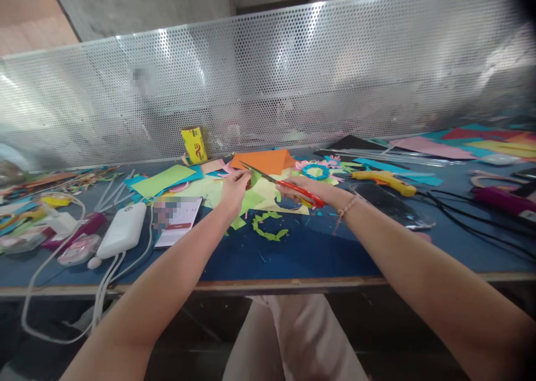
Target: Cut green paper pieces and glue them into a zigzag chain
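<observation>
My right hand (295,187) is closed around the red handles of a pair of scissors (307,193). The blades point up and left, toward my left hand (237,186). That hand is pinched on a small piece of green paper (253,178) by the blade tips; whether the blades touch it I cannot tell. Below my hands a curved green paper garland (270,234) lies on the blue table. Pale green paper sheets (274,198) and scraps lie under and around the hands. Just behind stands a folded orange sheet (266,161).
A phone (178,222), a white power bank (123,230) and cables lie to the left. On the right are a yellow glue gun (385,181), a dark plastic packet (389,205) and black cords. A blue paper ring (316,171) lies behind my right hand. A perforated metal panel (259,74) closes the back.
</observation>
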Available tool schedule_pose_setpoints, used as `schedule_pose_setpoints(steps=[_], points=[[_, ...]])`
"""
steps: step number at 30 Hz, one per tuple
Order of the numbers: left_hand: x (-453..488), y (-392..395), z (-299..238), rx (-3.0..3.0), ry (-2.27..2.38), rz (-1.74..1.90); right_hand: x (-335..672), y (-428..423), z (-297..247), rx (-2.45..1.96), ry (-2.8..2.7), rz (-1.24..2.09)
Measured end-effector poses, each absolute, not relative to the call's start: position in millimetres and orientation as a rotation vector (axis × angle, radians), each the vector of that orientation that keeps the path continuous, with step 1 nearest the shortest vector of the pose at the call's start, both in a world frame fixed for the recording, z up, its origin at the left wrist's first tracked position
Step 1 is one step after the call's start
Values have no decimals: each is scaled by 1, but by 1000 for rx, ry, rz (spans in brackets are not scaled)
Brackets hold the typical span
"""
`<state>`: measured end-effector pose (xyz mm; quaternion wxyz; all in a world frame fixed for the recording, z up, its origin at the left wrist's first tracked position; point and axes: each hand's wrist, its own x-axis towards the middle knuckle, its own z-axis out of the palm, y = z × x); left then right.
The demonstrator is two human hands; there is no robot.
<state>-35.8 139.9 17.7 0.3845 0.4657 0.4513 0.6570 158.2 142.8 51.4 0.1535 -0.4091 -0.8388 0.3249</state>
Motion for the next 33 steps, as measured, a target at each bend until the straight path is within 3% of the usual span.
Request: schedule_pose_setpoints(steps=[24,30,33], points=[[-36,138,21,1061,1026,1642,157,151,44,-1265,-2434,732],[-34,136,22,1061,985,1616,159,145,43,-1193,-2214,1175],[-33,134,22,1041,999,1607,158,141,44,-1183,-2185,1223]])
